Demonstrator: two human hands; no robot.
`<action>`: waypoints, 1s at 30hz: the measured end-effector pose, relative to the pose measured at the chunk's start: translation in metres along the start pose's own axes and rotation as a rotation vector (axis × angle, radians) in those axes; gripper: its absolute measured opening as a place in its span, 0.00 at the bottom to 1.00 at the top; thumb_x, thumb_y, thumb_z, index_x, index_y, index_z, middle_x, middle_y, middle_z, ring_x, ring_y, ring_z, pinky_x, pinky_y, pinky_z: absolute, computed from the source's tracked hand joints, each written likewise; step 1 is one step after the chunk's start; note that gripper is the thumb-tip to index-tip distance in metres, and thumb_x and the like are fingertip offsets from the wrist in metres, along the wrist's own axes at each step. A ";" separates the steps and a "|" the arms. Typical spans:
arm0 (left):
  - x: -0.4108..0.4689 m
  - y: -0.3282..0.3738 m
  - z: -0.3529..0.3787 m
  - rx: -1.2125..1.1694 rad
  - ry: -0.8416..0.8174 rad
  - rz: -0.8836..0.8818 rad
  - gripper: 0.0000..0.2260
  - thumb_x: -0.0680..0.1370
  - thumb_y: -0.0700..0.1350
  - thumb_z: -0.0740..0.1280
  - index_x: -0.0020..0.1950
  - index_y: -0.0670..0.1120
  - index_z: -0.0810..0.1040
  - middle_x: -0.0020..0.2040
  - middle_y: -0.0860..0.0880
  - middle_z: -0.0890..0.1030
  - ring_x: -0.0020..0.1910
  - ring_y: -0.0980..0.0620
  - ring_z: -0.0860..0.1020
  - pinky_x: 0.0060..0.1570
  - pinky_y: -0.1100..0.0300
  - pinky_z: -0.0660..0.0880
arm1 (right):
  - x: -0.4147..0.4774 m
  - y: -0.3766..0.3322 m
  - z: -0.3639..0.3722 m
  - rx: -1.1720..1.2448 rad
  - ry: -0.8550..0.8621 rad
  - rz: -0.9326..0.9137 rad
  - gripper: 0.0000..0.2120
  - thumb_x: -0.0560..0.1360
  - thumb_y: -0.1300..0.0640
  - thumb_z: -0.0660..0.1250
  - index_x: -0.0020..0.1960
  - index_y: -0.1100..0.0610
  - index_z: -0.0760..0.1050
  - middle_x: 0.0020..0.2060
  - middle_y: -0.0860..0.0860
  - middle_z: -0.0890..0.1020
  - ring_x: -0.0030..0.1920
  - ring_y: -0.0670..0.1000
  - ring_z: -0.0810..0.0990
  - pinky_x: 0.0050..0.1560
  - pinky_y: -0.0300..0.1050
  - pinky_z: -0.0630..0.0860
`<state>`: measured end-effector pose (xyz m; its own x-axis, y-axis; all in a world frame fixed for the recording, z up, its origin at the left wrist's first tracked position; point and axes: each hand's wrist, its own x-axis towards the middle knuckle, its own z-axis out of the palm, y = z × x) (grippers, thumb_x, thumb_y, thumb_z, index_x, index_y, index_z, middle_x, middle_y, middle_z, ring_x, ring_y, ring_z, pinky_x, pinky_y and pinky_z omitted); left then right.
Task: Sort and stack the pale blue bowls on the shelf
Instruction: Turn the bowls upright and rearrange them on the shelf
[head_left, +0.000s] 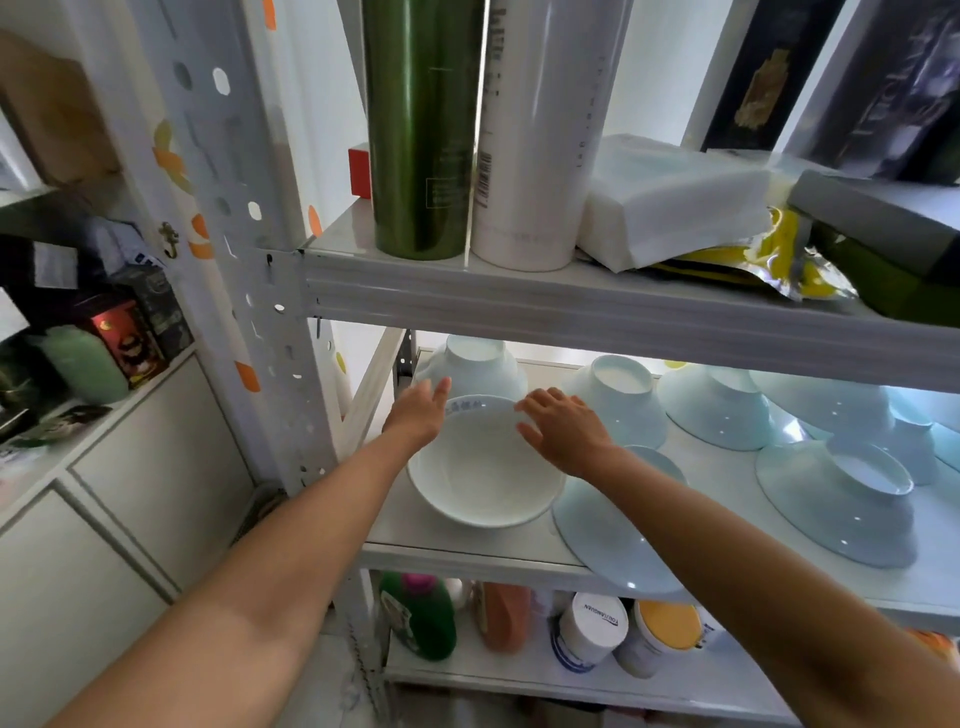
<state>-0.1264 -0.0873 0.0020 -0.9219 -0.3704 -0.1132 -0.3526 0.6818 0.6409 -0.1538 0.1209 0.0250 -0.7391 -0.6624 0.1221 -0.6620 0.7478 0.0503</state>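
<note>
On the far left a counter (130, 395) carries a red and black box (122, 343) and a green pouch (85, 364). Beside it stands the white perforated upright (234, 218) of the shelf (467, 551).

On the top level stand a green metal flask (421, 130) and, touching it, a white cylinder (535, 135). Further right lie a pack of white tissues (670, 202) and a yellow foil pouch (748, 260).

On the middle level the left grip (418, 415) is wide, fingers straight and holding nothing, at the far left rim of an upright pale bowl (483, 467) near the front edge. Whether it touches the rim I cannot tell. Just behind sits an upturned pale blue bowl (470, 364). The right grip (563, 431) is also wide, fingers spread and relaxed over the upright bowl's right rim, holding nothing.

Under the right forearm a pale blue dish (608, 545) overhangs the shelf's front edge. To the right stand more pale blue bowls, all upturned: 1 at the back (618, 400), a wider 1 (717, 410) beside it, and a large 1 (841, 499) nearer the front.

On the bottom level stand a green bottle (421, 618), an orange bottle (501, 616), a white tub (589, 631) and a yellow-lidded tub (662, 631).
</note>
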 end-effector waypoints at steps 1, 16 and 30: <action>0.002 0.004 -0.001 -0.002 -0.012 0.019 0.27 0.82 0.58 0.46 0.70 0.41 0.67 0.68 0.39 0.71 0.67 0.41 0.70 0.65 0.49 0.67 | 0.004 -0.001 0.001 0.012 -0.034 0.036 0.19 0.81 0.49 0.52 0.69 0.54 0.67 0.68 0.52 0.71 0.67 0.53 0.70 0.66 0.50 0.68; 0.062 0.021 0.000 0.452 -0.128 0.149 0.20 0.83 0.49 0.47 0.72 0.46 0.63 0.79 0.45 0.47 0.76 0.41 0.54 0.73 0.45 0.58 | 0.056 0.020 -0.002 -0.062 -0.250 0.092 0.24 0.81 0.44 0.50 0.74 0.52 0.61 0.74 0.51 0.64 0.74 0.55 0.61 0.71 0.57 0.62; 0.067 0.049 0.021 0.620 0.010 0.273 0.20 0.74 0.35 0.66 0.65 0.41 0.69 0.67 0.42 0.72 0.65 0.40 0.72 0.59 0.51 0.71 | 0.056 0.011 0.005 0.011 -0.353 0.146 0.25 0.81 0.42 0.48 0.75 0.51 0.59 0.75 0.50 0.62 0.74 0.53 0.59 0.70 0.56 0.62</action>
<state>-0.2085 -0.0654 0.0098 -0.9905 -0.1377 0.0000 -0.1371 0.9864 0.0910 -0.2029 0.0913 0.0276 -0.8222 -0.5243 -0.2216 -0.5460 0.8365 0.0468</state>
